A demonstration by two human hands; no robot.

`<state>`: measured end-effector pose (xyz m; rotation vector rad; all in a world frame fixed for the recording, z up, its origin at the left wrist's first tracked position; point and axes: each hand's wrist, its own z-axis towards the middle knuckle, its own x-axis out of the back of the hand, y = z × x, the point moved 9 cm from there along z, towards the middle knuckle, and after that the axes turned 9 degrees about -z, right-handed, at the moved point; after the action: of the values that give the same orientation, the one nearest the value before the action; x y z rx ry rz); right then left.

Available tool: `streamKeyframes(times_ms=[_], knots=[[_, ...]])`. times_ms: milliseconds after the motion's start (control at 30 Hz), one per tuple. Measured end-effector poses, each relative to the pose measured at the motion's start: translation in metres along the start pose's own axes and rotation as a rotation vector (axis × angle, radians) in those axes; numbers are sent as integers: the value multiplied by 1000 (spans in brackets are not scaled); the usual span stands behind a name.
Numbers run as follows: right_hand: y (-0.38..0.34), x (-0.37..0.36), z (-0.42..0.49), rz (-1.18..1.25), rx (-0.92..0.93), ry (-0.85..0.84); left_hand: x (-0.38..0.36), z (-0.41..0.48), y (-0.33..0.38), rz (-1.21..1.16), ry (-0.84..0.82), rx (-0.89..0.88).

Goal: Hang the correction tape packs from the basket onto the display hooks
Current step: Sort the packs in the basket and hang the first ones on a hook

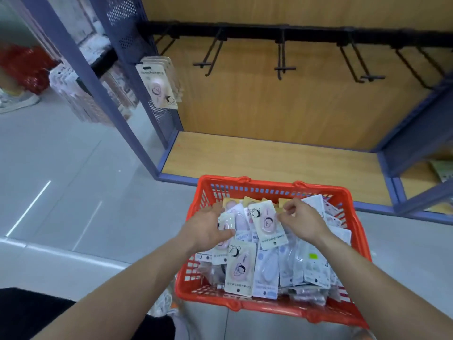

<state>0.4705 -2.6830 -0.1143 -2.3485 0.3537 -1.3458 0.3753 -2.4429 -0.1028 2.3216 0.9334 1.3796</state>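
**Me:** Pinched between the thumb and curled fingers of my right hand (pixel 302 220) was the edge of a tilted pack (pixel 267 225), a pink correction tape card raised above the heap. My left hand (pixel 208 229) clasped a bundle of pink packs (pixel 239 220), with its fingers hooked over their far edge and its thumb laid across the near side.

**Asker:** Where was all that?

**Me:** Inside the red basket (pixel 269 186), toward its far wall. The tilted pack stood between my two hands, just beside the bundle.

**Asker:** What else lay in the basket?

**Me:** Loose packs in a jumble. One flat pink pack (pixel 240 268) lay toward the basket's near side, just below my left hand. White and pale blue packs (pixel 267 271) filled the basket's right half.

**Asker:** And the hooks?

**Me:** Beyond the basket and well above it, the black display hooks (pixel 282 60) stuck out from a dark rail (pixel 306 34) on a wooden back panel (pixel 269 106). Up and to the left of the basket, the hung packs (pixel 158 87), pink like mine, dangled in a row beside a blue perforated upright (pixel 127 33). A wooden shelf board (pixel 245 153) lay just past the basket's far rim. Grey floor (pixel 73 180) spread out to the basket's left.
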Motion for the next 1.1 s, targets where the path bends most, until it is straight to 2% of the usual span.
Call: streamKeyframes(times_ms=[67,167,267,400,467,600,667,833,1100], knots=[[15,-16,-5,103,-24,-45,-22,7,-3,-10,-12,29],[22,-37,-9,116,-9,-65,-35,18,-12,36,10,55],[26,-48,-4,42,-16,-9,-38,29,-20,60,13,61],[32,-51,5,84,-74,95,-38,37,-33,70,22,119],[36,-56,9,154,-90,86,-38,38,-35,96,33,113],[44,-60,16,425,-107,13,-23,35,-20,328,151,6],[40,-54,16,496,-84,-8,-17,34,-17,329,149,-13],[30,-45,8,577,-54,-9,12,29,-15,150,187,-22],[-11,-20,-12,751,80,-23,66,-7,-20,-519,310,63]])
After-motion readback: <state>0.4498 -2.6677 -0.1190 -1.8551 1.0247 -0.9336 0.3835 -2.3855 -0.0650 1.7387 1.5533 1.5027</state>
